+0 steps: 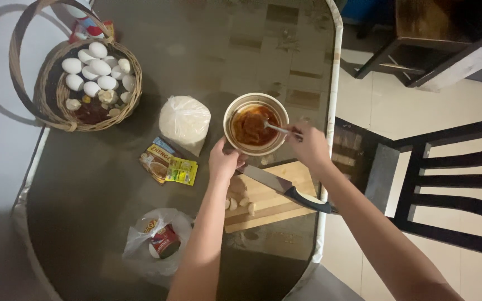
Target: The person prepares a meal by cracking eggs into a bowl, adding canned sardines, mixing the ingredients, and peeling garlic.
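A round bowl holding thick red-orange sauce is above a dark glass table. My left hand grips the bowl's near rim from below. My right hand holds a metal spoon whose tip is dipped in the sauce. Just below the bowl lies a wooden cutting board with a large black-handled knife laid across it and a few peeled garlic cloves at its left end.
A wicker basket of white eggs sits at the back left. A white bag, small packets and a plastic bag with a red packet lie on the table. A dark chair stands on the right.
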